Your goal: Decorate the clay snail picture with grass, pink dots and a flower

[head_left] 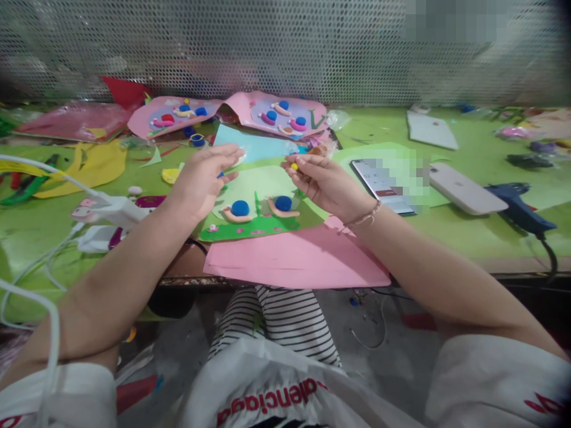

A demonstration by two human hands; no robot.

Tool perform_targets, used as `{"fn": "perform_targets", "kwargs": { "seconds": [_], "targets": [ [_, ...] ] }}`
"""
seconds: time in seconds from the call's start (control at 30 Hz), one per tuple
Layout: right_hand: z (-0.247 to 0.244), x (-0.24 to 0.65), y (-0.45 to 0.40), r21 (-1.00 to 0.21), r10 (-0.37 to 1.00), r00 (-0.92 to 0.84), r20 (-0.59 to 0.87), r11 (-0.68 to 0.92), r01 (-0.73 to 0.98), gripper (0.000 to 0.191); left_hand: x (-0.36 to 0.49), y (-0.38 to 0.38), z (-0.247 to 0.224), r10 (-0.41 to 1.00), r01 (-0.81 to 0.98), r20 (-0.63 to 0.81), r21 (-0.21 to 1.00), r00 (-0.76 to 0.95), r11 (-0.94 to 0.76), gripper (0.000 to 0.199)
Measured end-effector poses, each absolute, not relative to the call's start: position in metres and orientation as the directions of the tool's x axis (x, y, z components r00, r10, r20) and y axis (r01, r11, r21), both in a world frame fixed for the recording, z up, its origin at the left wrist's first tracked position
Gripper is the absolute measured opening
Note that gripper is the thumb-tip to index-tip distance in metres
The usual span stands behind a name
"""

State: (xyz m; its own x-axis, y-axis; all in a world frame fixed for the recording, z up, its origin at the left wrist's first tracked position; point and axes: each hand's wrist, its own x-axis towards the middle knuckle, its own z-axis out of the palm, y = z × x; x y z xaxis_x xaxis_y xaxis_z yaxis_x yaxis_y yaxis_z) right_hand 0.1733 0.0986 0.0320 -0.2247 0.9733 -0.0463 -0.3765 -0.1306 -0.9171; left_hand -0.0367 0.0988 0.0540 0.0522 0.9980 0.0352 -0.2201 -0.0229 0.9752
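Note:
Between the fingertips of my right hand (314, 178) is a small yellow ball (294, 167), held above the top right of a green foam sheet. My left hand (203, 178) is over the sheet's left side, its fingers apart, with nothing seen in it. On the light green sheet (244, 182) lie two snail shapes, each a peach body with a blue dome: one blue dome (239, 208) on the left, another (283, 204) on the right. A darker green grass strip (232, 230) with small pink bits runs along its bottom edge. Pink sheets (294, 258) lie under it.
Two pink decorated pieces (176, 116) (279, 115) lie at the back. To the right are a phone (381, 189), a pale phone (466, 189) and a blue glue gun (520, 207). White chargers (116, 211) with cables and green-handled scissors (31, 181) lie left. A perforated metal screen (200, 53) stands behind.

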Motion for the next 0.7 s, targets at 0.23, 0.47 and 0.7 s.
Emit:
{"fn": "perform_targets", "kwargs": {
  "seconds": [0.23, 0.47, 0.7],
  "targets": [
    [0.031, 0.173, 0.098, -0.930, 0.969, -0.238, -0.065, -0.145, -0.338, 0.003, -0.037, 0.100, 0.051, 0.997, -0.218, 0.051, 0.975, 0.065, -0.036, 0.020],
    [0.036, 0.173, 0.094, -0.946, 0.960, -0.273, -0.062, -0.144, -0.291, 0.013, -0.038, 0.102, 0.049, 0.995, -0.210, 0.064, 0.977, 0.077, -0.046, 0.020],
    [0.028, 0.160, 0.109, -0.947, 0.966, -0.247, 0.070, 0.143, 0.289, 0.014, -0.040, 0.112, 0.041, 0.993, -0.110, 0.116, 0.988, 0.034, -0.111, 0.020]
  ]
}}
